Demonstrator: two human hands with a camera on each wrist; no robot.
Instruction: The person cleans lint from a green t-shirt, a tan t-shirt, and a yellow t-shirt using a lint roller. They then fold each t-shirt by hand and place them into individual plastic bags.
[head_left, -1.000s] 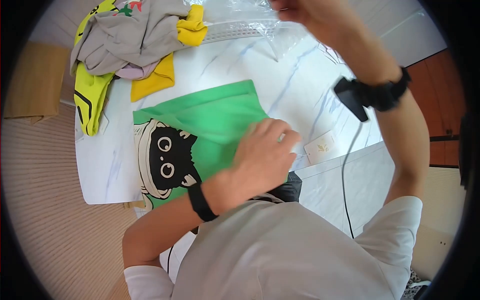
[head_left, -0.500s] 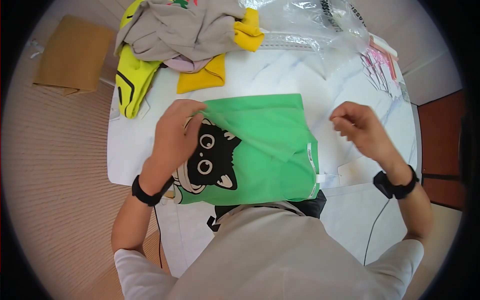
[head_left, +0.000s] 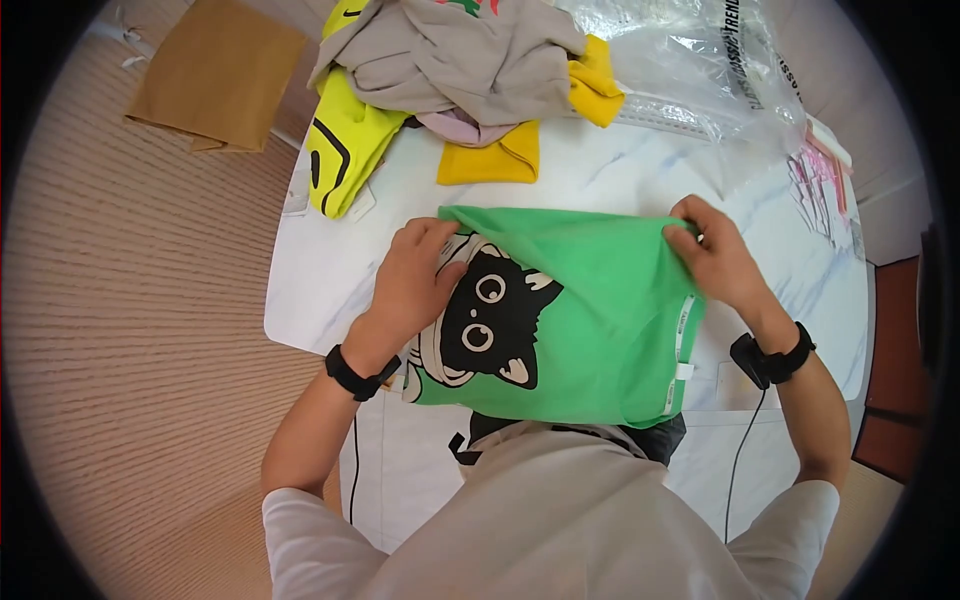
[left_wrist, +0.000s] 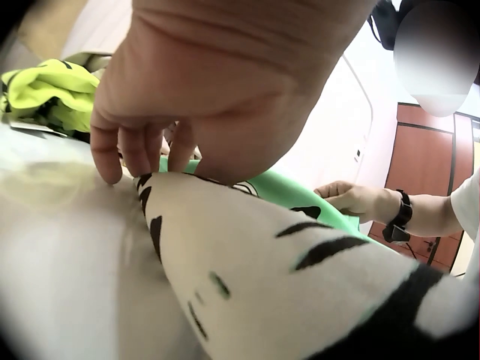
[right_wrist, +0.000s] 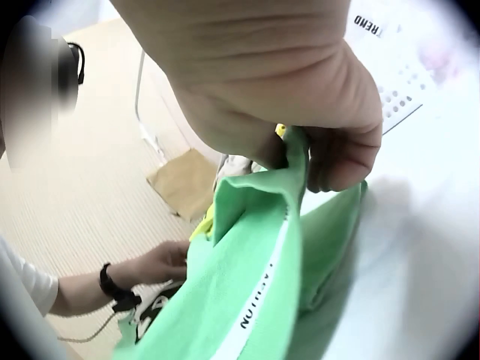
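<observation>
A green garment [head_left: 610, 300] with a black cat print lies on the marble-patterned table, its edge with a white lettered tape toward the right. At its upper left corner the left hand [head_left: 412, 275] grips the fabric; in the left wrist view that hand [left_wrist: 217, 97] has its fingers curled at the printed cloth's edge. The right hand [head_left: 718, 255] pinches the upper right corner. In the right wrist view, a raised fold of green cloth [right_wrist: 255, 217] runs up between the thumb and fingers of the right hand [right_wrist: 300, 97].
A heap of grey [head_left: 450, 60], yellow and lime clothing lies at the table's back left. Clear plastic packaging [head_left: 690, 90] covers the back right, beside several paper tags [head_left: 815, 190]. A brown paper bag [head_left: 215, 75] is beyond the table's left side. A cable hangs from the right wrist.
The right hand has come from the plastic at the back to the garment's upper right corner and taken hold. The left hand has moved from the garment's right side to its upper left corner.
</observation>
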